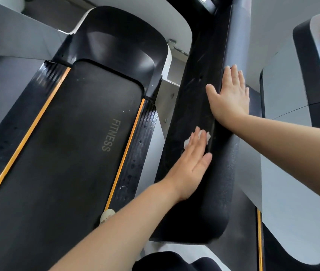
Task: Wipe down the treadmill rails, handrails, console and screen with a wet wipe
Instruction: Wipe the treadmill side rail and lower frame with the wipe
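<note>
Left grip (192, 163) is flat, fingers straight and close together, pressing a crumpled white wet wipe (204, 136) down onto the wide black handrail (190, 106) of the treadmill. The wipe sits under the fingertips, and only bits of it poke out past them and on the left edge of the fingers, so most of it is hidden under the hand. It lies on the inner face of the handrail, close to the ridge that runs along its length.

Right grip (231, 94) is also spread flat, holding nothing, palm down on the same handrail further up, across the ridge with the thumb out to the left and the fingers reaching onto the grey side. The two hands are near each other but apart, the right one just beyond the wipe.

Left of the handrail is the black belt (73, 143) with "FITNESS" printed on it, orange stripes along both sides and ribbed black side rails (133, 153) outside those. There's a small pale thing (107, 214) at the belt's edge by the left forearm, maybe the tip of a shoe, hard to tell.
</note>
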`<state>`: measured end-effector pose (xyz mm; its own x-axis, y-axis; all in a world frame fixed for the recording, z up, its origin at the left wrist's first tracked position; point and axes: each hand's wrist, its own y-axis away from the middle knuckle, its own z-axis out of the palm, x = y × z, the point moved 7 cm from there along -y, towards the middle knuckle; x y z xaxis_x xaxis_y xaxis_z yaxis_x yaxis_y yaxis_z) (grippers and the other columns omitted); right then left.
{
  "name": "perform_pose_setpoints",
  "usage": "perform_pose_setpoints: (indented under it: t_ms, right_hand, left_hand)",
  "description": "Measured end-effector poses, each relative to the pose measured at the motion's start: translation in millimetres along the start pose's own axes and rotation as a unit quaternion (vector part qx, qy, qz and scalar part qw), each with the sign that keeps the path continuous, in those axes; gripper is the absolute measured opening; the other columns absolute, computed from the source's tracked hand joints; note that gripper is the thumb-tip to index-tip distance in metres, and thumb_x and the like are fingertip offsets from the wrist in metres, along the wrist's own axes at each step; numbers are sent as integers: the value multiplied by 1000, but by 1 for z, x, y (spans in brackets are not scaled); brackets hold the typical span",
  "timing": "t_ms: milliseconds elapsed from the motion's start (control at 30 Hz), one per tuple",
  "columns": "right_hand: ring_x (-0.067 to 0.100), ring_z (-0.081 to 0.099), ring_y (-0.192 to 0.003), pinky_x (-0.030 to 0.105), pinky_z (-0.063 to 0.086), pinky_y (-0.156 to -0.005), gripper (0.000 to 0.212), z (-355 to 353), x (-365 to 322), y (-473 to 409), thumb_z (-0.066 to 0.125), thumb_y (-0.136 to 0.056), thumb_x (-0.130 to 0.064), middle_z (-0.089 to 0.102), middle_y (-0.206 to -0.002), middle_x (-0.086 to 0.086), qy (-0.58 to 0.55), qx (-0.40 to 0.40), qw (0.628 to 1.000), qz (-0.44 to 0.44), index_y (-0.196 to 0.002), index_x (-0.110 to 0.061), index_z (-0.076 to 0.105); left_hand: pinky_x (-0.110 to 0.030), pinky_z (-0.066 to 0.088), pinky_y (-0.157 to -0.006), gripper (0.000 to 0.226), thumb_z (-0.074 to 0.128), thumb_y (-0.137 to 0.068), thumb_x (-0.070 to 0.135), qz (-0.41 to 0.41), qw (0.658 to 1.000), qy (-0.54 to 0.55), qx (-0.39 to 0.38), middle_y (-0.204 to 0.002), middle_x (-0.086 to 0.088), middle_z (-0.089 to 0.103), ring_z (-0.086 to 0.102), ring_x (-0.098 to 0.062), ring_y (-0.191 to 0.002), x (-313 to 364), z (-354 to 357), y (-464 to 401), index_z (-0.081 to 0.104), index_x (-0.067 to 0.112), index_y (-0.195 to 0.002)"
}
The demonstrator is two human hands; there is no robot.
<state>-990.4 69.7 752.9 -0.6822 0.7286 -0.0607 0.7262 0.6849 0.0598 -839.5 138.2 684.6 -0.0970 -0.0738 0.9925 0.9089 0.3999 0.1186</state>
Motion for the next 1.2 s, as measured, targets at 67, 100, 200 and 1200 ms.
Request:
perform_pose_setpoints:
  t_ms: [67, 100, 200, 1200]
  right_hand:
    - [15, -7, -146, 42, 0, -119, 67, 0, 0, 0, 33, -97, -41, -3, -160, -1, 3, -2, 1000, -1, -153, -17, 4]
    - [15, -7, -146, 43, 0, -119, 67, 0, 1, 0, 33, -97, -41, -3, -160, -1, 5, -2, 1000, -1, -153, -17, 4]
    - [15, -7, -146, 42, 0, -118, 68, 1, 0, -1, 34, -96, -39, -3, -160, -1, 7, -1, 1000, -2, -153, -17, 4]
    - [15, -5, -146, 42, 0, -119, 66, 0, 0, -1, 33, -96, -40, 0, -160, -1, -18, 5, 1000, 2, -152, -17, 8]
  left_hand:
    - [-10, -10, -110, 62, 22, -93, 47, 21, 1000, -8, -6, -150, 16, -19, -18, 9, -137, -8, 9, 31, -7, 24, -143]
    - [-12, -9, -111, 61, 20, -91, 48, 23, 1000, -4, -18, -150, 17, -19, -17, 9, -137, -14, 14, 50, -8, 28, -141]
    - [-10, -9, -111, 56, 21, -93, 47, -28, 998, 28, -57, -148, 25, -20, -17, 11, -136, -27, 24, 91, -11, 38, -137]
    - [-10, -9, -109, 57, 24, -96, 37, 23, 1000, 2, -1, -150, 17, -11, -13, 2, -140, 16, -16, -41, -4, 27, -145]
